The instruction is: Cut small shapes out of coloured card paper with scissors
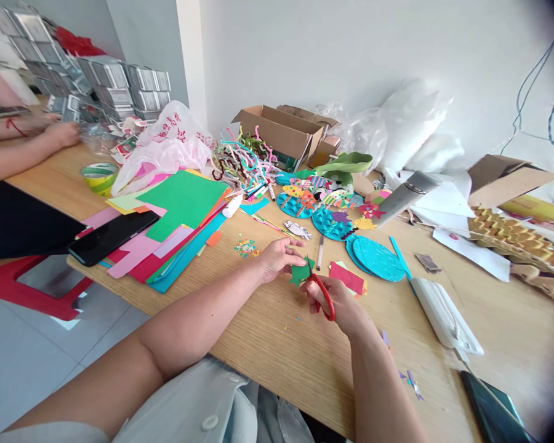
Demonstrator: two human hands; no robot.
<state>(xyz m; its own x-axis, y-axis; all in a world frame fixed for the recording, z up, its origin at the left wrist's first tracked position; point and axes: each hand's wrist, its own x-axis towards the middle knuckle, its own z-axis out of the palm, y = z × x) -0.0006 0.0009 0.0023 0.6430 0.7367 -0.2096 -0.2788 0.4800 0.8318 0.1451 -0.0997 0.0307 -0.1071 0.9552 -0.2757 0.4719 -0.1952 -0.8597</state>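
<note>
My left hand [279, 256] pinches a small piece of green paper [300, 272] just above the wooden table [277, 344]. My right hand [339, 304] grips red-handled scissors [322, 293], whose blades reach up into the green paper. A red and yellow paper scrap [348, 277] lies right of the scissors. Beyond my hands sit several blue paper discs [377, 258] decorated with coloured paper fish [298, 229], and a pen [321, 251].
A stack of coloured paper sheets [180, 215] with a black phone [113, 237] lies left. Pipe cleaners [244, 157], cardboard boxes [281, 132], plastic bags and a metal flask [406, 197] crowd the back. Another person's arms [23, 147] rest far left. A white case [445, 314] lies right.
</note>
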